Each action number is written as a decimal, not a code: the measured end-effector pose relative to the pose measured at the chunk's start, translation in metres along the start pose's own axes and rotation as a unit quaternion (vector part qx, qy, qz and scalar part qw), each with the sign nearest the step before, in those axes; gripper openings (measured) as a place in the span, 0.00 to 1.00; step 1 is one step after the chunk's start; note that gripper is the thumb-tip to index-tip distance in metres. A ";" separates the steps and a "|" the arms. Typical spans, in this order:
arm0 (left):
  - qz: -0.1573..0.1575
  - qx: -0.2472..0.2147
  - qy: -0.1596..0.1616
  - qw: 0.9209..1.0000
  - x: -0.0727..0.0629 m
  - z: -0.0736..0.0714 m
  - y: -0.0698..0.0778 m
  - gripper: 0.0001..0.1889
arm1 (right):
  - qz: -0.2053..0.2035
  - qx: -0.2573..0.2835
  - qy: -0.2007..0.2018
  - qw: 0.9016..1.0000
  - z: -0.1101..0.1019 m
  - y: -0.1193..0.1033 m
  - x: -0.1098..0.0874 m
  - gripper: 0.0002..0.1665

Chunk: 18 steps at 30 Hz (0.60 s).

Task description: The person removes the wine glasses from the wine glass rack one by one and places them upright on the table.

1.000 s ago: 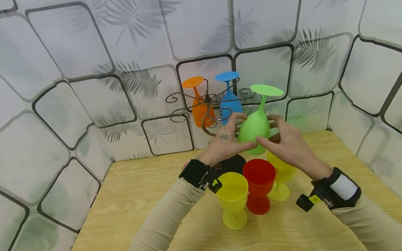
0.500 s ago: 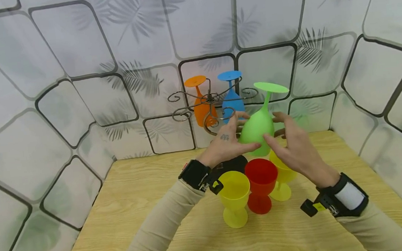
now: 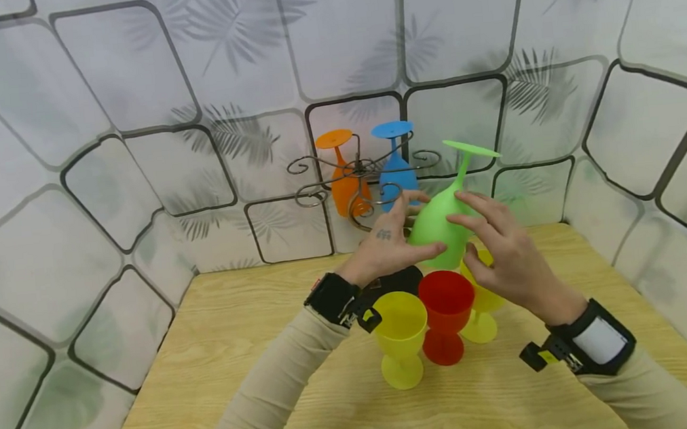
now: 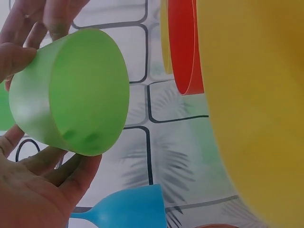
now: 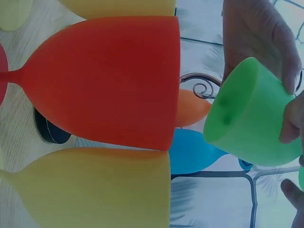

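Head view shows both hands around a light green, plastic-looking goblet (image 3: 437, 230). It is upside down and leaning, with its round foot up and its open mouth down. The left hand (image 3: 383, 242) is bent around the bowl and holds it, thumb on the near side and fingers on the far side. The right hand (image 3: 513, 257) is partly open, its fingers apart and a little bent, and some fingertips touch the bowl. I cannot tell if its thumb touches too.

Past the left hand is a dark metal rack (image 3: 359, 167) with thin, curly arms. An orange goblet (image 3: 344, 204) and a blue goblet (image 3: 398, 177) hang upside down on it. Under the left hand is a flat black base (image 3: 401, 281).

Lower than the hands, three goblets stand upright on a pale wood-look surface (image 3: 207, 335). A yellow goblet (image 3: 399, 325) is nearest the person, a red goblet (image 3: 445, 297) is next, and a second yellow goblet (image 3: 481, 328) is partly hidden by the right hand.
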State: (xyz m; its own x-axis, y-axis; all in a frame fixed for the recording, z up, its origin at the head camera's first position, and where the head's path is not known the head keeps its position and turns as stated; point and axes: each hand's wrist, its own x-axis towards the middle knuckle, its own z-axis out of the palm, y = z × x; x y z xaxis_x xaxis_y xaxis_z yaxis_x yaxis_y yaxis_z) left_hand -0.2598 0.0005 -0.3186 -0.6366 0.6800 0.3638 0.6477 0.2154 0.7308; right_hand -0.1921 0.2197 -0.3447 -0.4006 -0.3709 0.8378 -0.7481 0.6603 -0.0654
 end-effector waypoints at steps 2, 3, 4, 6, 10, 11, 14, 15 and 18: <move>0.001 -0.008 0.000 1.000 0.000 0.000 0.000 0.37 | -0.016 -0.002 -0.014 1.000 0.000 0.001 -0.002 0.34; 0.001 -0.010 0.001 1.000 -0.001 0.001 0.001 0.37 | -0.023 -0.008 -0.019 1.000 0.000 0.001 -0.002 0.34; 0.002 -0.012 0.001 1.000 -0.001 0.001 0.001 0.38 | -0.030 -0.010 -0.019 0.999 0.001 0.002 -0.002 0.35; 0.004 -0.016 0.000 1.000 -0.001 0.001 0.002 0.37 | -0.042 -0.016 -0.012 0.999 0.001 0.002 -0.002 0.36; 0.005 -0.012 -0.004 1.000 -0.003 -0.001 0.004 0.36 | -0.064 -0.037 -0.004 0.997 0.001 0.003 -0.001 0.39; 0.005 -0.010 -0.004 1.000 -0.003 -0.001 0.005 0.36 | -0.068 -0.045 -0.004 0.997 0.001 0.004 -0.001 0.40; 0.005 0.000 -0.004 1.000 -0.005 -0.002 0.007 0.35 | -0.074 -0.060 -0.007 0.995 0.000 0.004 0.000 0.43; 0.006 0.005 -0.004 1.000 -0.006 -0.003 0.007 0.35 | -0.075 -0.063 -0.008 0.995 0.000 0.004 0.000 0.44; 0.015 0.016 -0.004 1.000 -0.007 -0.003 0.008 0.35 | -0.077 -0.066 -0.012 0.995 0.000 0.004 0.000 0.47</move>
State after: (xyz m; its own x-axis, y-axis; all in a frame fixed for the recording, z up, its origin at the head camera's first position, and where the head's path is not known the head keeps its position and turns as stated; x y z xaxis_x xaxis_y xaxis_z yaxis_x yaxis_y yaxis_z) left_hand -0.2519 -0.0048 -0.3135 -0.6136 0.6922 0.3800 0.6792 0.2172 0.7011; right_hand -0.1949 0.2220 -0.3453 -0.3010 -0.4883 0.8191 -0.7260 0.6743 0.1352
